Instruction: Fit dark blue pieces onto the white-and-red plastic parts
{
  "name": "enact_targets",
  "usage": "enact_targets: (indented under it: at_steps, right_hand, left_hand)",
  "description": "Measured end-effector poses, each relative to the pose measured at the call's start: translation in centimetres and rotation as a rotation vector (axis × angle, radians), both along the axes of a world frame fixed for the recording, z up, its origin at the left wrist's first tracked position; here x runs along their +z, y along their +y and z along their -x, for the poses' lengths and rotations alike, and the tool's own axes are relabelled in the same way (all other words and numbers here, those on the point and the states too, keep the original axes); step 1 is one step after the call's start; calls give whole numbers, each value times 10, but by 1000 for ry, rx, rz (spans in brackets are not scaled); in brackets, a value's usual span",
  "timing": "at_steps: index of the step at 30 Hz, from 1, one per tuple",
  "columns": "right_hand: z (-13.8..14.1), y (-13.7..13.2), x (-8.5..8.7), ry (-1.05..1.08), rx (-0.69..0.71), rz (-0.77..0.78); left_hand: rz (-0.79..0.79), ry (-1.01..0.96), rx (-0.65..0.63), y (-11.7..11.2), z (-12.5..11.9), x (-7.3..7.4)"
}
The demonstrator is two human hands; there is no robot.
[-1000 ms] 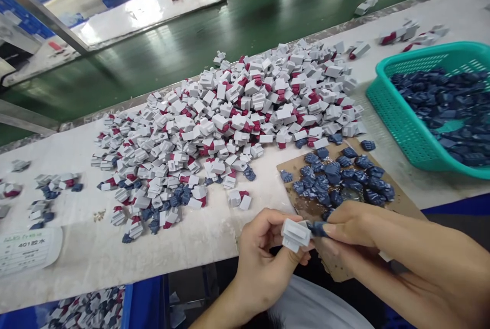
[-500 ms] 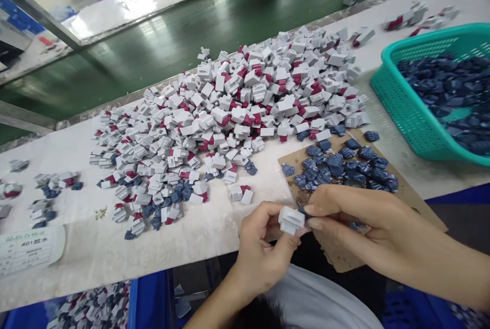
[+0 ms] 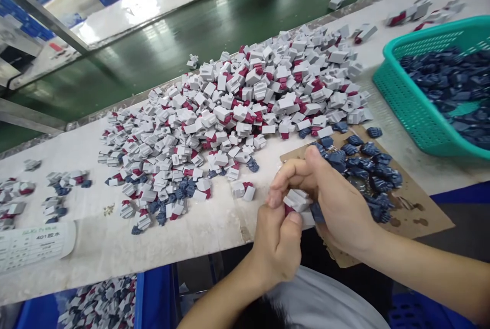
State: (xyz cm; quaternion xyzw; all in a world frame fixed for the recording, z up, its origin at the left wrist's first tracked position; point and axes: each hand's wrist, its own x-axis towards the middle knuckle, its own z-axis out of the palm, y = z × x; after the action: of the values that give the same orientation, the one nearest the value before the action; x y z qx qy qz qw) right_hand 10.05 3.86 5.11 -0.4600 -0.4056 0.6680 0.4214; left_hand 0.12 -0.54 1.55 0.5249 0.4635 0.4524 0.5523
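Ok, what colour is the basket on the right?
The basket is teal green, clearest in the head view.

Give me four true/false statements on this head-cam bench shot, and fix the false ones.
1. A white plastic part sits between the left hand and the right hand. True.
2. The teal basket holds white parts. False: it holds dark blue parts.
3. More dark blue parts lie on a cardboard sheet. True.
4. The big heap of grey-white and maroon parts lies on the cardboard sheet. False: it lies on the white bench.
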Motion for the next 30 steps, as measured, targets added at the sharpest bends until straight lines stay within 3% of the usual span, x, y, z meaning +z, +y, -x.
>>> enact_targets:
  at_steps: [3, 9, 13, 22, 26, 30]
  right_hand:
    - [-4, 3, -3, -17, 57, 26]
    - [-18, 7, -2, -66, 223, 141]
    - [-14, 4, -3, -114, 231, 258]
    - [-4, 21, -7, 211, 331, 448]
    - [5, 23, -7, 199, 234, 484]
    - [14, 18, -8, 129, 123, 398]
  left_hand:
    - [-62, 1, -22, 2, 2, -4]
    - [-181, 105, -189, 17, 10, 8]
    - [-174, 55, -275, 24, 13, 8]
    - [-163, 199, -64, 20, 9, -6]
    - [-183, 187, -27, 20, 8, -9]
    - [-179, 179, 46, 18, 7, -11]
